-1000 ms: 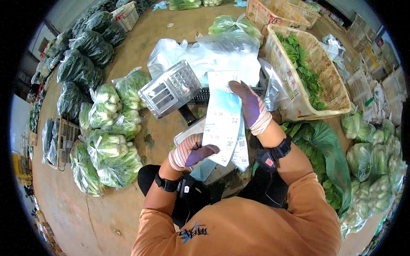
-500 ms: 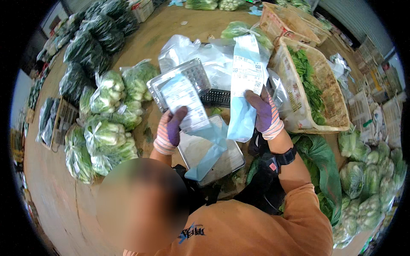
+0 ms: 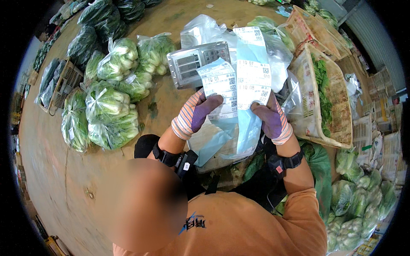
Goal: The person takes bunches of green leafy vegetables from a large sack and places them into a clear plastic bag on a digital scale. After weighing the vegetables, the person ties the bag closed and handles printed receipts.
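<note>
Both my hands wear striped gloves with purple palms. My left hand (image 3: 196,113) pinches a strip of printed labels (image 3: 220,83) on pale blue backing, its blue tail hanging down over the metal weighing plate (image 3: 200,141). Close beside it, my right hand (image 3: 273,119) grips a longer label strip (image 3: 252,51) between thumb and fingers. That strip stands up above the hand and also drops below it. The two strips touch or overlap at their inner edges. Behind the left one is the scale's display panel (image 3: 183,68), partly covered by the labels.
Clear-bagged leafy vegetables (image 3: 113,102) lie on the floor at left, with dark bags (image 3: 96,21) beyond. At right a pale plastic crate (image 3: 316,123) holds greens. Clear plastic bags (image 3: 200,30) lie behind the scale. More bagged vegetables (image 3: 354,209) are piled at lower right.
My left hand has moved right, bringing its label strip up against the other one. The right hand still holds its strip. The view has shifted slightly.
</note>
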`<state>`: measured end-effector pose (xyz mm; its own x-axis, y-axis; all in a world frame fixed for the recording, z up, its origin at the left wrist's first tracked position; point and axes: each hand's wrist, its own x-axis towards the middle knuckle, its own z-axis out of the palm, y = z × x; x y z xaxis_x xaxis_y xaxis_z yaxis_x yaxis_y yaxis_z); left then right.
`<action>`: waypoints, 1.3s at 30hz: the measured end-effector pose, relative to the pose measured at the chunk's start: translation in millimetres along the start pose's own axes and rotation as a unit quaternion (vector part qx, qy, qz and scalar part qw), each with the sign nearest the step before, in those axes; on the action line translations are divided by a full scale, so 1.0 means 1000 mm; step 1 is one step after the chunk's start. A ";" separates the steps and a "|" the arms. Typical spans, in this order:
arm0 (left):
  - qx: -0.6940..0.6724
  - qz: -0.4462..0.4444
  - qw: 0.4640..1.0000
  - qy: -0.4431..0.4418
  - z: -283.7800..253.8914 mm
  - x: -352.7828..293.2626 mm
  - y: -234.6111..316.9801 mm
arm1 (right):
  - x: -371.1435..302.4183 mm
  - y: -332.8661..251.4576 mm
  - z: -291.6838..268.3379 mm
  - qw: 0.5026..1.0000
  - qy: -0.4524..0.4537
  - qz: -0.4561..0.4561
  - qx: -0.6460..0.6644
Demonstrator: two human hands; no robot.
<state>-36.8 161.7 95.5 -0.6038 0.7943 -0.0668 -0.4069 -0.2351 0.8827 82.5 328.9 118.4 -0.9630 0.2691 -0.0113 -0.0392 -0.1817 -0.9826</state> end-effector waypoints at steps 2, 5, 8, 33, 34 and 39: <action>-0.005 0.005 1.000 -0.018 -0.003 0.001 -0.001 | 0.002 0.002 0.001 1.000 -0.011 -0.001 0.000; 0.006 0.005 1.000 -0.029 0.002 -0.006 0.007 | 0.001 0.006 -0.002 0.997 -0.039 0.001 -0.059; 0.009 0.017 0.999 -0.050 0.003 -0.007 0.008 | 0.001 0.007 -0.002 0.997 -0.053 -0.015 -0.054; 0.039 0.024 0.996 -0.077 0.006 -0.007 0.006 | 0.000 0.012 0.002 0.972 -0.048 -0.112 -0.202; 0.036 0.032 0.995 -0.084 0.006 -0.007 0.006 | 0.000 0.010 0.002 0.972 -0.044 -0.100 -0.207; -0.008 0.066 0.990 -0.124 0.002 -0.006 0.005 | -0.001 0.013 -0.003 0.969 -0.040 -0.116 -0.212</action>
<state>-34.0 157.1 100.8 -0.4665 0.8689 0.1657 -0.3480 -0.3525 0.8687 83.7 329.1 105.5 -0.9599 0.1783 0.2164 -0.1601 0.2854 -0.9450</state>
